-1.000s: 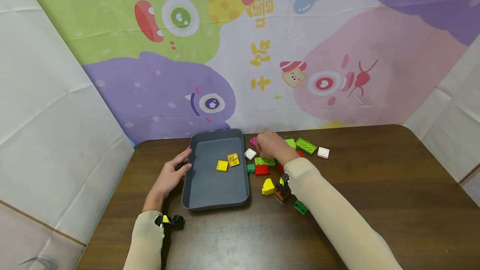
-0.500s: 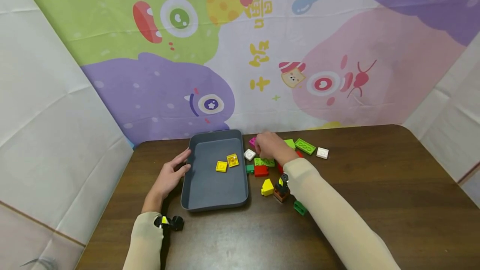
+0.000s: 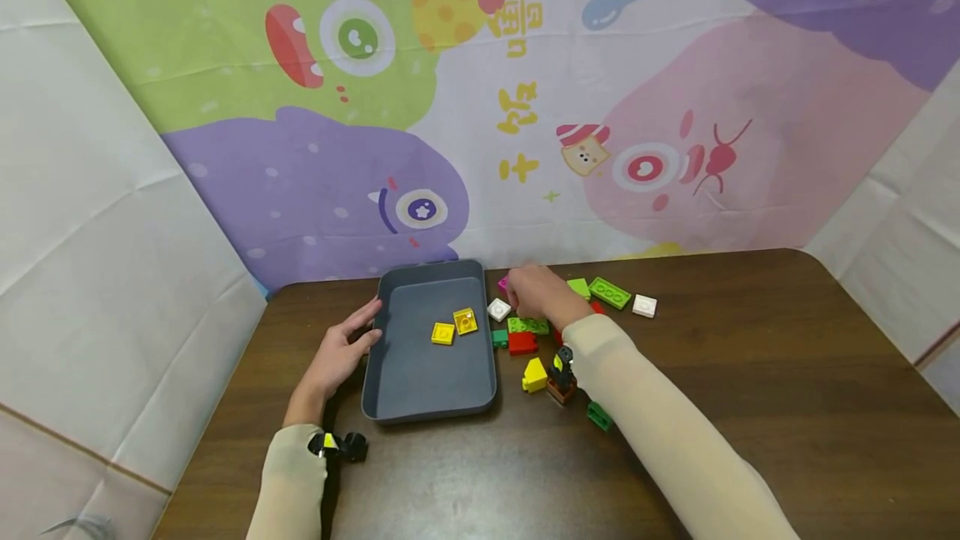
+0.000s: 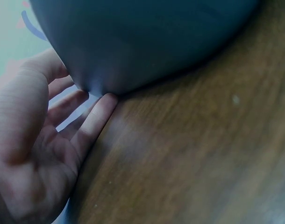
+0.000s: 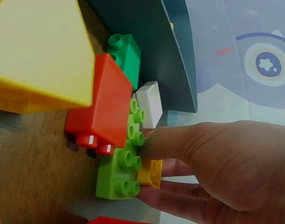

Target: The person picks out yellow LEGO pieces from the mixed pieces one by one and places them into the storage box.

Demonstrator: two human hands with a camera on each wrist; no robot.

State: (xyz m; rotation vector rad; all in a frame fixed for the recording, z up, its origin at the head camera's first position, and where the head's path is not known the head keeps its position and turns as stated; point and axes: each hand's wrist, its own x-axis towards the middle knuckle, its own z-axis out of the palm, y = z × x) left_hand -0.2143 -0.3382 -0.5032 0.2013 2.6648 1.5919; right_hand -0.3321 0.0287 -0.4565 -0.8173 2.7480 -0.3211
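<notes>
My left hand lies along the left side of the grey tray, its fingers extended against the wall. In the left wrist view the fingertips touch the tray's lower edge. Two yellow toy bricks lie in the tray. My right hand is among the toy bricks right of the tray, fingers bent downward. In the right wrist view, thumb and fingers pinch a small yellow brick just behind a light green brick. A magenta brick shows partly beside the knuckles.
Near the tray's right wall are a white brick, a red brick and a teal brick. Closer in stand a yellow sloped brick and a dark green brick. A long green brick lies at back right.
My right hand has shifted very slightly left and covers a little more of the magenta brick. The left hand and tray stay in place.
</notes>
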